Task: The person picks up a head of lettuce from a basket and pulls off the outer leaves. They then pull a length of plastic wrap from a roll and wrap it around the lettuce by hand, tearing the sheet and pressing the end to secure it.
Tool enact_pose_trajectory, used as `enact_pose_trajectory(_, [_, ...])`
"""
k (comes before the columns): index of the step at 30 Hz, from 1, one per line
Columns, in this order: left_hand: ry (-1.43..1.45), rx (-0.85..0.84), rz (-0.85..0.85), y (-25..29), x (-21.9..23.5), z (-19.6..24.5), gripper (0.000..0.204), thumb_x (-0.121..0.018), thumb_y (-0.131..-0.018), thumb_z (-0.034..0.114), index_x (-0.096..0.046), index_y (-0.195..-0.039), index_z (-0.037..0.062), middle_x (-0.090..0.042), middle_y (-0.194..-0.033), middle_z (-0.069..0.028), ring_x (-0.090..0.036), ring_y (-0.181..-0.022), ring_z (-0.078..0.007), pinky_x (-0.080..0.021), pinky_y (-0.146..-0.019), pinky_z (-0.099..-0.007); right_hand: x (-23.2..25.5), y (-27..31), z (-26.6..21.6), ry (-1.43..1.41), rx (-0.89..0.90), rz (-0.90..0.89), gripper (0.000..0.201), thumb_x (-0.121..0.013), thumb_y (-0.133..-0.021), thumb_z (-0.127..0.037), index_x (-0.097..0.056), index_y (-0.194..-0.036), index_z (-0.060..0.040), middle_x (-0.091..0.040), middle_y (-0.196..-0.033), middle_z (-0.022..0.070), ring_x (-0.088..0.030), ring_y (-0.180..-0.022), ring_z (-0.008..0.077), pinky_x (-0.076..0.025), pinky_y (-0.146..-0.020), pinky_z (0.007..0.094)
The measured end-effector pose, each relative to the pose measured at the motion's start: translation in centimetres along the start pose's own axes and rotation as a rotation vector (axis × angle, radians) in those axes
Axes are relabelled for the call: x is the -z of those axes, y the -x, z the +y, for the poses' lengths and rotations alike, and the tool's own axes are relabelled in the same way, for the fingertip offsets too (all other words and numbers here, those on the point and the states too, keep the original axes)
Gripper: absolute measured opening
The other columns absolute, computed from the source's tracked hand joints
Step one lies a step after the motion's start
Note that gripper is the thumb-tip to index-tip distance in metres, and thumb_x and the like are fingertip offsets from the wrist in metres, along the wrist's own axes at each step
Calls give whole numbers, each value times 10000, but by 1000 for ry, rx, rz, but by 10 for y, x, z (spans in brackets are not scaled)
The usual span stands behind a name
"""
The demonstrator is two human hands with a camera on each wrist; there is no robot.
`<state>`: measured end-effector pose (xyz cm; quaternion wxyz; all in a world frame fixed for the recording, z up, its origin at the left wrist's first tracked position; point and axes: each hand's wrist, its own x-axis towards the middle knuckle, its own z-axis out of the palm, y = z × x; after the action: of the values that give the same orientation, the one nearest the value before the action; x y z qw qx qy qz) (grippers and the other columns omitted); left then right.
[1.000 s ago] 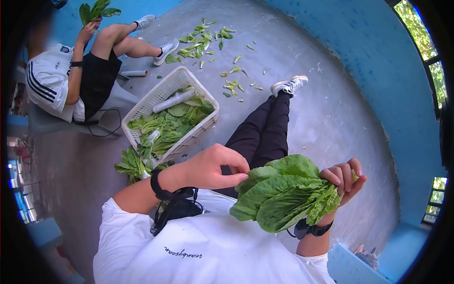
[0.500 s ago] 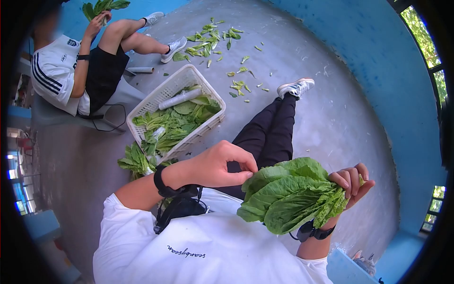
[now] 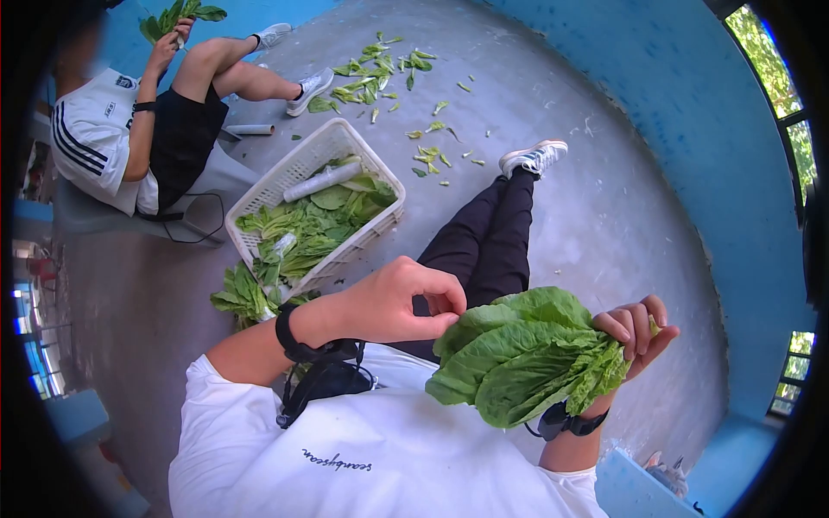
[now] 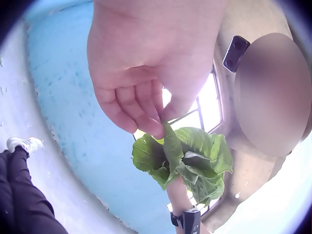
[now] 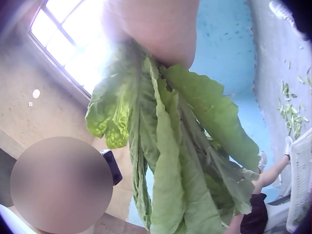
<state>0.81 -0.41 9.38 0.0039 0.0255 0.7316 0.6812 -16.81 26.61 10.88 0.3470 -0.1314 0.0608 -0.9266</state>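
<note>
A head of leafy green lettuce (image 3: 518, 354) is held sideways in front of the chest, its leaf tips toward the left hand. My right hand (image 3: 635, 332) grips it at the stem end; in the right wrist view the long leaves (image 5: 168, 195) spread out from under that hand. Thumb and index finger of my left hand (image 3: 401, 302) pinch the edge of one outer leaf. The left wrist view shows this pinched leaf (image 4: 171, 146) standing up between the fingertips, the other fingers curled.
A white plastic basket (image 3: 380, 164) of leafy greens and a clear wrapped roll (image 3: 321, 182) stands on the floor. Beside it lies a bundle of greens (image 3: 244, 296). Torn leaves (image 3: 367, 82) are scattered farther off. Another person (image 3: 112, 147) sits at the left holding greens (image 3: 177, 19).
The head view shifts slightly between frames. Both hands keep their hold on the lettuce, with hardly any movement against it.
</note>
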Motion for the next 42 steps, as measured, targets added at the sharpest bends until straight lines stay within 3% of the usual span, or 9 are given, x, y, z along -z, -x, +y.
enact_pose_trajectory(11, [-58, -125, 42, -1, -2, -6, 110, -638, -794, -16, -695, -887, -13, -707, -783, -85, -694, -723, -145, -546, -705, -286, -4, 0, 0, 12, 20, -7, 211, -636, -1040, -318, -589, -998, -117, -473, -620, -37, -481, -555, 87, -500, -756, 298])
enact_pose_trajectory(14, [-108, -89, 126, -1, -2, -10, 104, -634, -802, -24, -691, -889, -16, -711, -807, -74, -688, -752, -122, -547, -721, -280, -2, 2, -2, -6, 34, 1, 232, -643, -1033, -348, -597, -994, -124, -489, -621, -39, -479, -556, 81, -491, -757, 302])
enact_pose_trajectory(21, [394, 159, 324, 1, 6, -44, 105, -592, -907, -51, -653, -985, -15, -677, -924, -44, -671, -827, -120, -555, -779, -263, 0, 5, -10, 6, 50, -22, 241, -646, -1030, -360, -603, -1000, -125, -494, -624, -45, -474, -557, 72, -490, -765, 306])
enact_pose_trajectory(24, [363, 230, 398, -6, 18, -64, 87, -600, -924, -47, -646, -991, -14, -671, -906, -40, -668, -805, -120, -557, -774, -270, 0, 8, -16, 8, 63, -27, 239, -641, -1033, -359, -602, -1003, -125, -492, -625, -45, -473, -558, 70, -492, -769, 307])
enact_pose_trajectory(28, [526, 305, 488, -23, 35, -87, 413, -541, -994, 39, -529, -1407, 15, -681, -1165, -90, -662, -1071, -162, -526, -987, -332, -4, 13, -23, 34, 83, -28, 231, -634, -1037, -353, -602, -1006, -126, -488, -627, -46, -471, -558, 69, -491, -768, 303])
enact_pose_trajectory(29, [454, 218, 444, -27, 42, -107, 581, -498, -1018, 78, -360, -1582, 103, -580, -1397, -121, -552, -1299, -197, -458, -1088, -349, -4, 14, -24, 39, 85, -27, 229, -633, -1038, -351, -603, -1005, -126, -486, -628, -47, -471, -558, 69, -490, -767, 301])
enact_pose_trajectory(33, [164, 397, 347, -45, 52, -114, 611, -498, -1022, 115, -332, -1608, 164, -422, -1559, -122, -407, -1442, -227, -383, -1149, -380, -5, 18, -26, 67, 82, -29, 213, -634, -1039, -340, -597, -1015, -131, -477, -641, -54, -464, -567, 63, -482, -774, 292])
enact_pose_trajectory(38, [183, 399, 41, -41, 27, -95, 583, -522, -1024, 182, -370, -1586, 145, -437, -1559, -111, -378, -1470, -233, -299, -1205, -400, -6, 22, -20, 94, 127, 7, 173, -637, -1040, -300, -563, -1026, -145, -449, -660, -70, -444, -588, 44, -458, -791, 269])
enact_pose_trajectory(42, [304, 241, -70, -40, -2, -85, 563, -588, -1008, 245, -434, -1531, 103, -452, -1541, -105, -396, -1456, -247, -309, -1207, -418, -9, 23, 0, 166, 109, 142, 129, -630, -1043, -243, -537, -1051, -153, -405, -676, -83, -417, -603, 35, -440, -787, 257])
